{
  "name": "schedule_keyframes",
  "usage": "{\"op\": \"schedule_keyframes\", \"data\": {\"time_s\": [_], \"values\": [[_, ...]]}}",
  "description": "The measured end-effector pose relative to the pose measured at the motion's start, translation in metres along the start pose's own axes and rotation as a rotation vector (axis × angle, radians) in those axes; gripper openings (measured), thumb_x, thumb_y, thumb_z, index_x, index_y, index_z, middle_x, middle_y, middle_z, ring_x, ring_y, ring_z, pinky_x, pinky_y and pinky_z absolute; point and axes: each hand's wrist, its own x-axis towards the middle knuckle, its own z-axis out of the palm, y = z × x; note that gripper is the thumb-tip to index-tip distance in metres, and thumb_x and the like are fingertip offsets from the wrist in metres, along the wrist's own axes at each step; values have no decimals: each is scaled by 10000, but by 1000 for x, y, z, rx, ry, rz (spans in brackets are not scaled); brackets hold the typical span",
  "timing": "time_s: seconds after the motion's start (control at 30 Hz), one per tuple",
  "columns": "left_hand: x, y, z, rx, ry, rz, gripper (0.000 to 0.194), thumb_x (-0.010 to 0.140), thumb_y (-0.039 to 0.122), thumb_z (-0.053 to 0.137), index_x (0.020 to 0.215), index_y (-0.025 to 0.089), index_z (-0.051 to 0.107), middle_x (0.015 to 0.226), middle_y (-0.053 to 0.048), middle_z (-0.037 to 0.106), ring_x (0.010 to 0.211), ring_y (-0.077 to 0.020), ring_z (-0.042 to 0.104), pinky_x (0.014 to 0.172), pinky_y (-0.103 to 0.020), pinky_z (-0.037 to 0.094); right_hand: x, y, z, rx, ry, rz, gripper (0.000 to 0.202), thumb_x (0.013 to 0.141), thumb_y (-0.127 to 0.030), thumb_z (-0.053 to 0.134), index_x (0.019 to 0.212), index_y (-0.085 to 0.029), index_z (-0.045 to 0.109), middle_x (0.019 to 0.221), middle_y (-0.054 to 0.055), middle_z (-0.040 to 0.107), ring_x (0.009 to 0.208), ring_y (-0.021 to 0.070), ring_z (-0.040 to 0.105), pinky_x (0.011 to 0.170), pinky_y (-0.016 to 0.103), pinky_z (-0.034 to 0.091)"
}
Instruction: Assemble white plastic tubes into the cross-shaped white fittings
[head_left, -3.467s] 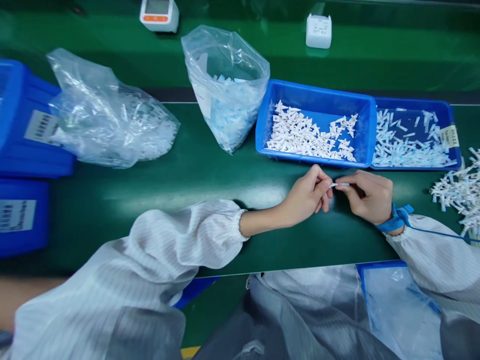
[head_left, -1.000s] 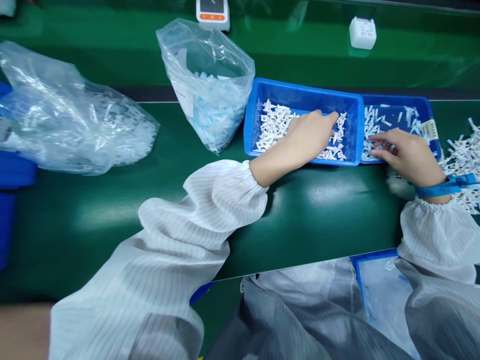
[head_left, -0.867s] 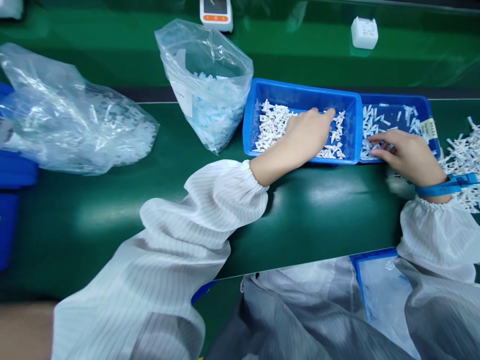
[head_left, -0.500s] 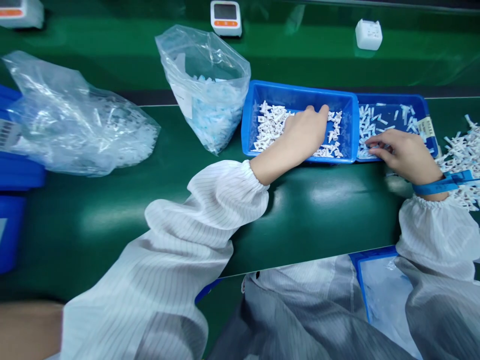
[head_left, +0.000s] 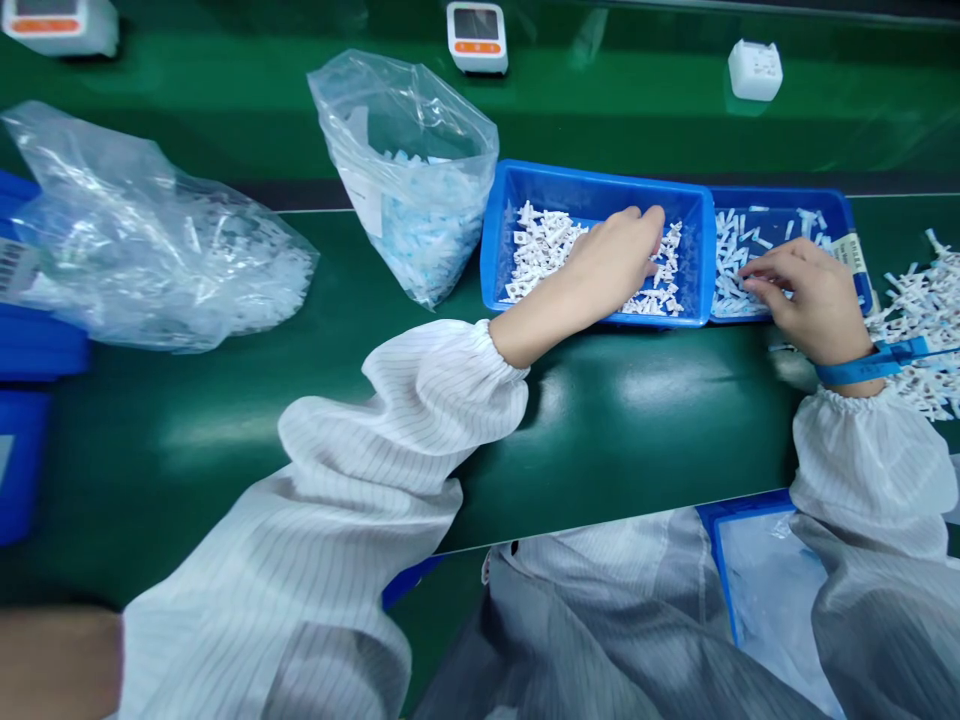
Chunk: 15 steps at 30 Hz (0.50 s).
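My left hand (head_left: 616,258) reaches into a blue bin (head_left: 600,178) of small white parts (head_left: 544,245). Its fingers are curled and close together over the parts at the bin's right side; anything between them is too small to name. Over the front of a second blue bin (head_left: 795,196), which holds small pale-blue pieces (head_left: 727,262), is my right hand (head_left: 814,300). Thumb and forefinger are pinched, and what they hold cannot be made out. A blue band (head_left: 870,365) circles the right wrist.
Right of the bins lies a pile of white and pale-blue parts (head_left: 919,320). An open bag (head_left: 420,200) of pale-blue pieces and another clear bag (head_left: 172,250) stand left. Small white devices (head_left: 478,38) sit behind. A blue-edged container (head_left: 772,590) is below the table edge.
The belt's white devices at the back have shifted right. My left hand has moved slightly right in its bin, and my right hand has risen a little from the pale-blue pieces.
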Motion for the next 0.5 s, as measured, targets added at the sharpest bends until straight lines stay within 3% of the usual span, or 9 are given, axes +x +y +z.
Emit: {"op": "schedule_keyframes", "data": {"time_s": [0.1,0.3,0.4,0.5], "values": [[3,1,-4,-59,10,1,141,877,188,568,1015,159,562,992,-86,612,917,-244,589,823,-363,439,-1,0,0,10,4,-20,208,914,-285,540,964,-170,706,980,149,686,802,248,642,770,391,539],[1,7,-18,-105,32,9,152,924,269,528,1040,181,569,1013,-87,629,956,-240,591,812,-352,421,-2,-2,1,80,42,-70,236,937,-254,465,957,-273,700,1083,80,709,1051,270,660,886,446,549],[-15,18,-30,-57,91,81,246,986,301,385,1137,196,549,1086,-99,622,996,-236,596,846,-352,418,-2,-4,1,103,41,-55,250,944,-240,452,973,-286,696,1115,51,718,1082,263,667,946,472,532],[-40,33,-31,31,98,241,343,1016,347,279,1139,207,567,1053,-92,632,1000,-230,607,864,-351,412,-2,-7,2,109,15,-25,275,956,-244,431,1033,-296,689,1158,40,715,1113,256,663,970,460,525]]}}
